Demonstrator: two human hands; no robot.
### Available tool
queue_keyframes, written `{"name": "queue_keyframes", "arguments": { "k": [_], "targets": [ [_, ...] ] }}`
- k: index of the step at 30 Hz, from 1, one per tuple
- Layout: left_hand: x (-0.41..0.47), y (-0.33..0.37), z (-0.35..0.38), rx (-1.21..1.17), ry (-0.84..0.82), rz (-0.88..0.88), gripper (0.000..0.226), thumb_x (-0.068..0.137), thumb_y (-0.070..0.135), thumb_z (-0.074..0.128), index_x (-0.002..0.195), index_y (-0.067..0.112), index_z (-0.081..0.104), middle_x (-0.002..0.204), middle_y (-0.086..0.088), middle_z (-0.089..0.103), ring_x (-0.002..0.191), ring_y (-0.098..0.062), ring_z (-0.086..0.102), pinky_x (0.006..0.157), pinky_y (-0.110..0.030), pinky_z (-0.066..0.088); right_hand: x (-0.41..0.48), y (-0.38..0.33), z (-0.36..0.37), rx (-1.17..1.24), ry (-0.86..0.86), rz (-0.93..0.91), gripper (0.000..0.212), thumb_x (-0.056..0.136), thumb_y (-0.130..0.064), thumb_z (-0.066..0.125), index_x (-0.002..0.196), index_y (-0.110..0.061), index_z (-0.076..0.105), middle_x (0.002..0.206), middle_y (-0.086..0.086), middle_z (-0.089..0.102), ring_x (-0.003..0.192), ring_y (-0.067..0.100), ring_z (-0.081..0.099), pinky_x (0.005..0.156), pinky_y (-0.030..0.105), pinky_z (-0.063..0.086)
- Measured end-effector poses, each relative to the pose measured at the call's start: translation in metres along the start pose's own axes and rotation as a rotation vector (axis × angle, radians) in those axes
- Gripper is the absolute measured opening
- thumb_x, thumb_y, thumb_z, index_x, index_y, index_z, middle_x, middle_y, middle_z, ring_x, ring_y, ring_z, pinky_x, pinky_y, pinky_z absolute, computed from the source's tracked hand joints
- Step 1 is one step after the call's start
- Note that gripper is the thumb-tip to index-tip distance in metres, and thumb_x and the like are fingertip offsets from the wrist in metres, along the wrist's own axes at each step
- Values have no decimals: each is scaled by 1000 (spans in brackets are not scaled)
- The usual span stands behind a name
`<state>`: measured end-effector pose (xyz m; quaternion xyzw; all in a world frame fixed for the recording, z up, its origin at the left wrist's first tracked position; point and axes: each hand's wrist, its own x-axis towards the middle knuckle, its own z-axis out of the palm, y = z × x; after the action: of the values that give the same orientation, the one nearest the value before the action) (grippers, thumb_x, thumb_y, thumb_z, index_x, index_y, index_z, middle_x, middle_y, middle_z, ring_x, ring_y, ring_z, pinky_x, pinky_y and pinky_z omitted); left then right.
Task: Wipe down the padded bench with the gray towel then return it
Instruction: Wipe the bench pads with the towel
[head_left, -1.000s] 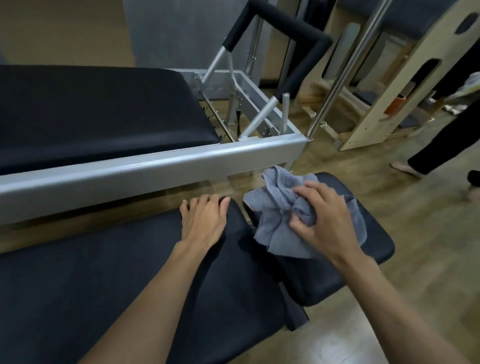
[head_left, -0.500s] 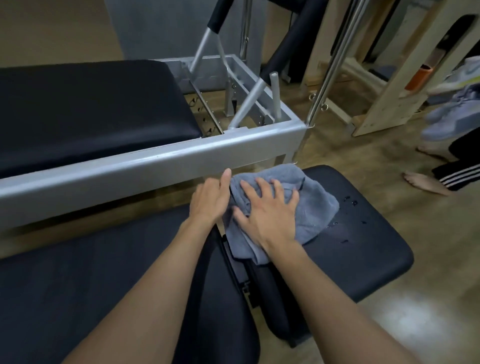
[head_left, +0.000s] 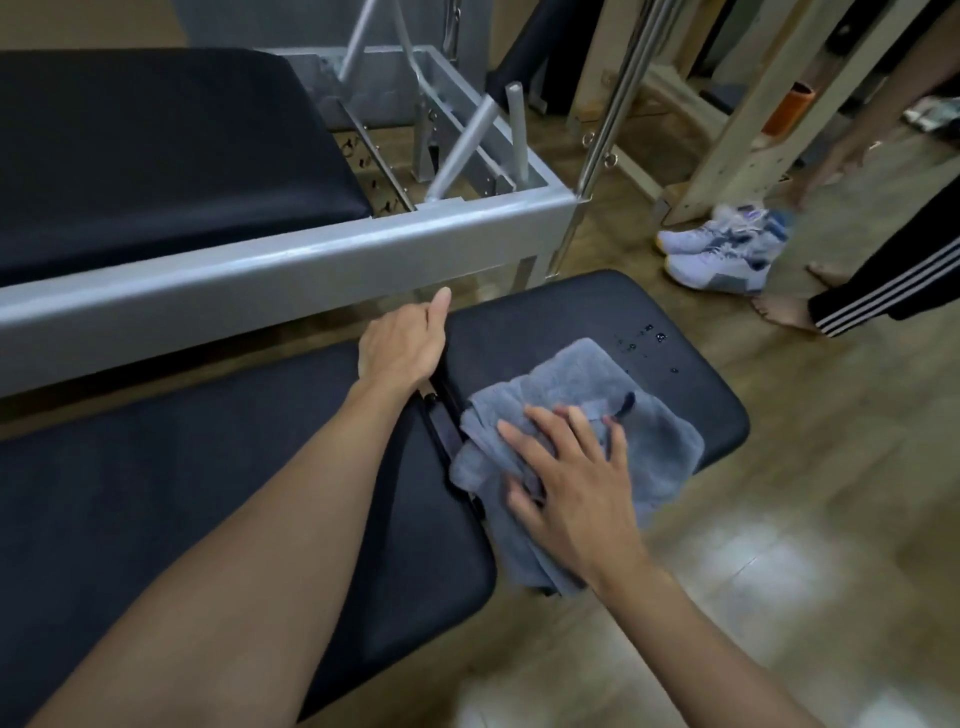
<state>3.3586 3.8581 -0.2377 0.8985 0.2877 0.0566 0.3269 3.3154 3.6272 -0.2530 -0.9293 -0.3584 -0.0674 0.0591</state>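
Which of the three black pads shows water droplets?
The small end pad at right, under the gray towel: droplets bead beyond the towel. The long pad beside it and the silver-framed pad show none.

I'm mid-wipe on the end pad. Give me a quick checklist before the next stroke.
1. Right hand flat on the gray towel: ok, fingers spread and pressing down.
2. Towel on the padded bench, end section: ok, though its near corner seems to overhang the edge.
3. Droplets wiped: not ok, several sit just past the towel's far edge.
4. Left hand out of the stroke's path: ok, it rests by the gap between the sections, apart from the towel.
5. Left hand's hold: cannot tell, its fingers are hidden.
6. Long section wiped: cannot tell.
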Motion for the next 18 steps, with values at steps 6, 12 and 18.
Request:
{"name": "queue_keyframes", "arguments": {
  "k": [6, 12, 18],
  "targets": [
    [16, -7, 4, -80, 10, -34, 80, 96, 62, 5, 98, 17, 71, 97, -9, 66, 98, -30, 59, 90, -42, 43, 14, 3, 11, 34, 76, -6, 45, 84, -50, 51, 127, -38, 59, 133, -4, 58, 127, 23, 49, 105, 60, 28],
    [30, -10, 9, -157, 29, -107, 78, 95, 65, 4, 104, 19, 67, 106, -10, 65, 106, -28, 59, 88, -38, 41, 171, -15, 37, 39, 33, 17, 41, 88, -49, 43, 127, -40, 56, 135, -8, 55, 129, 18, 44, 106, 58, 24],
    [25, -3, 10, -136, 27, -131, 66, 96, 62, 12, 131, 22, 51, 131, -11, 59, 120, -31, 54, 96, -40, 37, 183, -9, 36, 64, 23, -9, 36, 88, -43, 46, 119, -34, 60, 127, -9, 58, 122, 17, 46, 102, 54, 25]
  ]
}}
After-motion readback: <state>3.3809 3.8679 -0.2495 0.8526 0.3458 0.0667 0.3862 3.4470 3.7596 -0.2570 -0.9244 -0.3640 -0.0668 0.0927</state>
